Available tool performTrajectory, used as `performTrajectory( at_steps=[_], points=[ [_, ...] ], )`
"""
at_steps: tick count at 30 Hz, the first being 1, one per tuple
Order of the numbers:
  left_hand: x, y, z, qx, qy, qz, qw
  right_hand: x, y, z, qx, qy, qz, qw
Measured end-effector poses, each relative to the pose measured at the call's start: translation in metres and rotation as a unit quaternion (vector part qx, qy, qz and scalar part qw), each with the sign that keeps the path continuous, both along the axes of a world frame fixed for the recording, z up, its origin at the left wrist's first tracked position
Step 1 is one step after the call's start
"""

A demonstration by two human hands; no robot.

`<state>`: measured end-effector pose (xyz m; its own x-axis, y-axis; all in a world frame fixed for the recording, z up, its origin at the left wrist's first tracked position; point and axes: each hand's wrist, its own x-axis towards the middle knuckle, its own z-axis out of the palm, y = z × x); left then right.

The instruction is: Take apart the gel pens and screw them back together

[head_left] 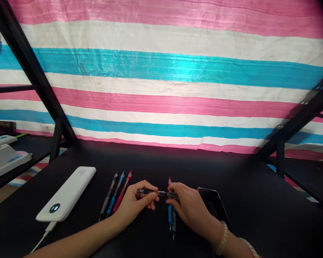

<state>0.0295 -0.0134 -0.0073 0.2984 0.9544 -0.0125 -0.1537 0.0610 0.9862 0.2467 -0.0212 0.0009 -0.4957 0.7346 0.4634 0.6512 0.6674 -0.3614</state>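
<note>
Both hands hold one black-and-grey pen (163, 193) level above the black table. My left hand (140, 197) pinches its dark clear end between thumb and fingers. At the grey end, my right hand (187, 202) closes thumb and fingers round it. Beneath the right hand lie a blue pen (170, 215), a grey pen (173, 224) and a pen with a red end (169, 180), partly covered by the fingers. Left of my left hand, a grey pen (106, 200), a blue pen (114, 199) and a red pen (121, 199) lie side by side.
A white power bank (72, 193) with a lit display and a plugged-in cable (43, 236) lies at left. A dark phone (215, 204) is partly under my right wrist. Black frame bars (37, 82) rise at both sides before a striped sheet (161, 100).
</note>
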Motion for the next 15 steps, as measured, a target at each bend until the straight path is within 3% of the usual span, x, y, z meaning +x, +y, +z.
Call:
performTrajectory(
  at_steps=[9, 15],
  points=[
    [0.0007, 0.0002, -0.0003, -0.002, -0.005, -0.002, 1.0, 0.0, 0.0001, 0.0026, 0.063, -0.053, 0.011, 0.996],
    [0.0, -0.0009, -0.0041, 0.006, 0.005, -0.015, 1.0, -0.001, -0.0015, -0.0012, 0.022, -0.009, 0.006, 1.0]
  ],
)
